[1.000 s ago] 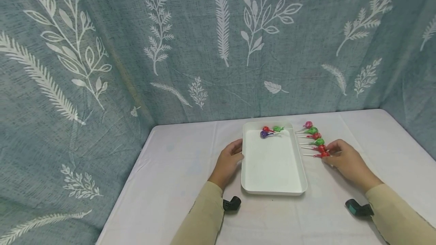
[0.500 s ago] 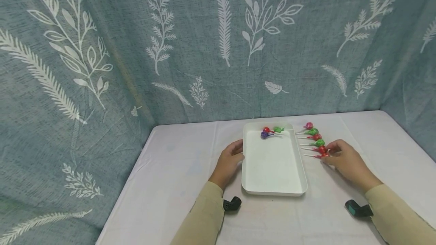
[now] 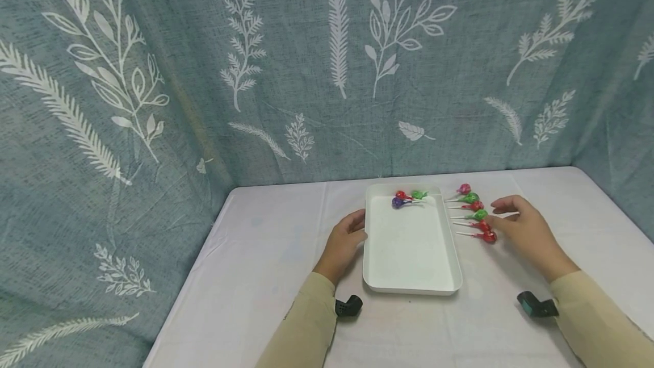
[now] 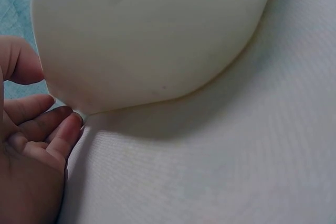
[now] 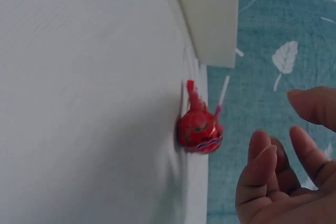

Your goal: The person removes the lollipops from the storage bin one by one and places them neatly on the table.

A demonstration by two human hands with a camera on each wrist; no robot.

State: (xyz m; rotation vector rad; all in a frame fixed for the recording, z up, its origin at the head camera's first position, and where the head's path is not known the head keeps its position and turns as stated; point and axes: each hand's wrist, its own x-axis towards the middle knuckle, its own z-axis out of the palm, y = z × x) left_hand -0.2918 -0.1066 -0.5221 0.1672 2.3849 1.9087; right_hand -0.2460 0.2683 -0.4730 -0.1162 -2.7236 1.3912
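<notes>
My left hand [image 3: 341, 247] holds the left side of a white rectangular tray [image 3: 411, 288], thumb at its rim and bent fingers against the outer wall. The left wrist view shows those fingertips at the tray's edge [image 4: 157, 72]. Just right of the tray, lollipops with red, green and pink wrappers lie in a column, sticks towards it. My right hand [image 3: 528, 237] hovers beside the column, thumb and fingers spread apart with nothing between them. Nearest the front is a red lollipop [image 3: 489, 237]; the right wrist view shows a red lollipop [image 5: 199, 132] clear of the fingers.
Inside the tray's far end lie a purple lollipop [image 3: 397, 203], a red lollipop [image 3: 401, 194] and a green lollipop [image 3: 419, 194]. A white cloth [image 3: 286, 266] covers the table. Behind it hangs a leaf-patterned blue-green curtain [image 3: 327, 146].
My right hand has let go of the front red lollipop, spread its fingers and shifted slightly away from the front. The left hand and the tray have stayed put.
</notes>
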